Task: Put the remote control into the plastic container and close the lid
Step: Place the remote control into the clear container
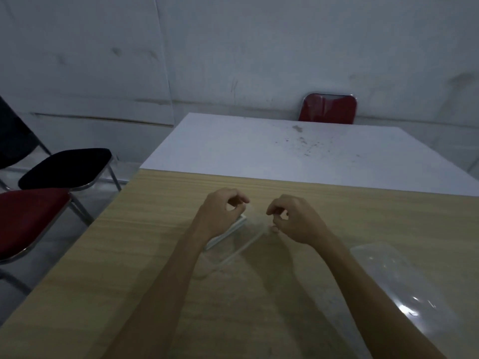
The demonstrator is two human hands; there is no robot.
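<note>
A clear plastic container (pixel 239 248) sits on the wooden table (pixel 145 255) right in front of me, hard to make out because it is transparent. A white remote control (pixel 228 230) lies along its left side, partly hidden under my left wrist; I cannot tell whether it is inside the container. My left hand (pixel 220 212) and my right hand (pixel 295 220) hover at the container's far end, fingers curled and pinched at its rim. The clear lid (pixel 399 283) lies apart on the table to the right.
A white table (pixel 259 146) butts against the far edge of the wooden one. A red chair (pixel 328 108) stands behind it. On the left are a black chair (pixel 64 167) and a red chair (pixel 28 216).
</note>
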